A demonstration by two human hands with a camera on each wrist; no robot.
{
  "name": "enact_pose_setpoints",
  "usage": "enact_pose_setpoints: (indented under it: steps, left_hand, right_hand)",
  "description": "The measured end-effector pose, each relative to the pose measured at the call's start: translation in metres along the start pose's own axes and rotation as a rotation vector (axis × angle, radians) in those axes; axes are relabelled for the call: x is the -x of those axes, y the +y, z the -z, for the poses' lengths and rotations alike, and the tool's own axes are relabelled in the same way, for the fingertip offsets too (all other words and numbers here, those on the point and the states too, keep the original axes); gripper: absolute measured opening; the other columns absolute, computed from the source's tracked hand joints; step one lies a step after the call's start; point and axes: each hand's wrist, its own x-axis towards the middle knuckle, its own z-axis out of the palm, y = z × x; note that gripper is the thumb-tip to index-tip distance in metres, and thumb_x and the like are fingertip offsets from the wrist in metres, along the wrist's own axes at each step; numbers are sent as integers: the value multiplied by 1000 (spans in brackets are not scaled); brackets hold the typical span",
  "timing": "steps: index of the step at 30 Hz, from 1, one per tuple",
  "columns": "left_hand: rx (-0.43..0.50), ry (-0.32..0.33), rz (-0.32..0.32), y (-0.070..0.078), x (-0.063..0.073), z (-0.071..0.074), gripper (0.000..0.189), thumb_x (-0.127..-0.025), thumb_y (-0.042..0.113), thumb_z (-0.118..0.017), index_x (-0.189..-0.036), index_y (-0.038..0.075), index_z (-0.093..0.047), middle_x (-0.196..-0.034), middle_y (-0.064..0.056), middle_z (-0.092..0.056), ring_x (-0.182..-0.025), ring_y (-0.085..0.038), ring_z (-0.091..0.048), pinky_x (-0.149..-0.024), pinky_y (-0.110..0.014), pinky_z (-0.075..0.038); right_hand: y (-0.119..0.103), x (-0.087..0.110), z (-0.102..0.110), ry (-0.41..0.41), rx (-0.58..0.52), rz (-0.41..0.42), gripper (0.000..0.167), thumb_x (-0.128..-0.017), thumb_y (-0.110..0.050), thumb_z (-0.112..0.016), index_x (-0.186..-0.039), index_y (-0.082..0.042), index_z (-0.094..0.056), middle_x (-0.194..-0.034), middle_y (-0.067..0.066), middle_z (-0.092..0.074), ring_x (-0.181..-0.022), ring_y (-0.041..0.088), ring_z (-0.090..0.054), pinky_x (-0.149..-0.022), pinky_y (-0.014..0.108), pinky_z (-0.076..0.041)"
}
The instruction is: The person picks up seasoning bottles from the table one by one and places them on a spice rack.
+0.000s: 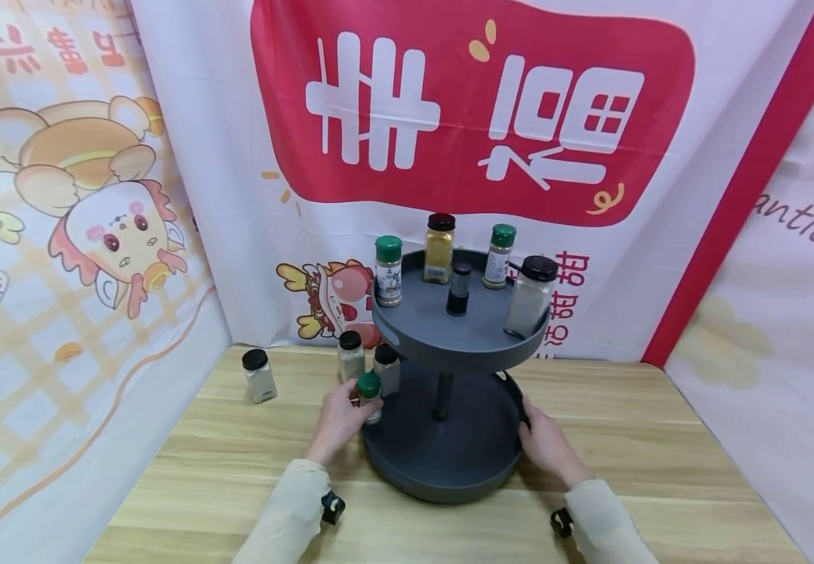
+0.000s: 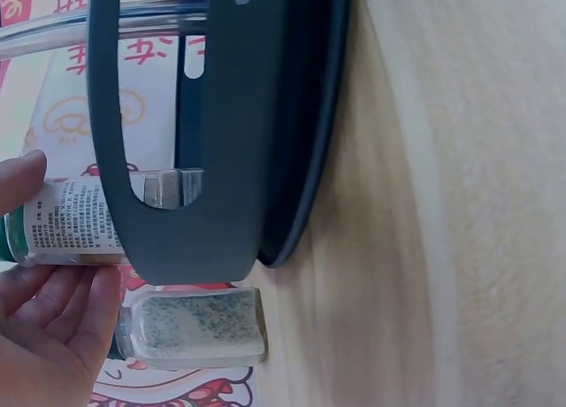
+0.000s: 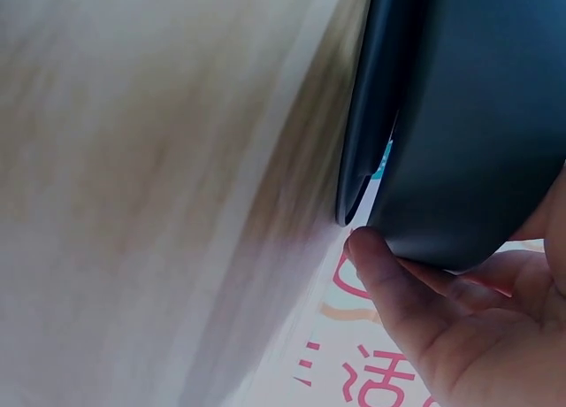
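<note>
My left hand (image 1: 339,419) holds a green-capped spice jar (image 1: 369,385) between thumb and fingers at the left rim of a dark grey two-tier turntable rack. In the left wrist view, the jar's printed label (image 2: 71,217) faces the camera, and its lower end lies behind the cut-out rim of the lower tier (image 2: 234,212). With the right hand (image 1: 551,446) I grip the right side of the lower tier (image 1: 442,462). The right wrist view shows a fingertip (image 3: 367,248) at the tier wall's lower edge.
On the upper tier (image 1: 463,359) stand several jars, including a yellow-filled jar (image 1: 439,254) and a large white-filled jar (image 1: 530,301). Black-capped jars (image 1: 351,360) (image 1: 387,372) are behind my left hand. Another black-capped jar (image 1: 260,377) stands farther left on the wooden table (image 1: 209,470).
</note>
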Motion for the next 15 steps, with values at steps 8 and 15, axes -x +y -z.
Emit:
enact_pose_setpoints:
  steps: [8,15]
  left_hand:
    - [-17,5,-2,-11,-1,-4,20,-79,17,-77,-94,9,-66,-92,-9,-68,-85,-25,-63,-71,-37,-51]
    - [-26,9,-3,-12,-2,-6,21,-78,16,-77,-95,9,-67,-92,-8,-68,-84,-24,-63,-70,-36,-51]
  right_hand:
    - [-2,2,0,6,10,-13,52,-91,-1,-51,-136,17,-35,-130,35,-46,-118,44,-47,-98,52,-37]
    - [-4,2,1,4,-4,-16,51,-91,0,-51,-136,18,-34,-130,35,-45,-119,44,-46,-99,52,-36]
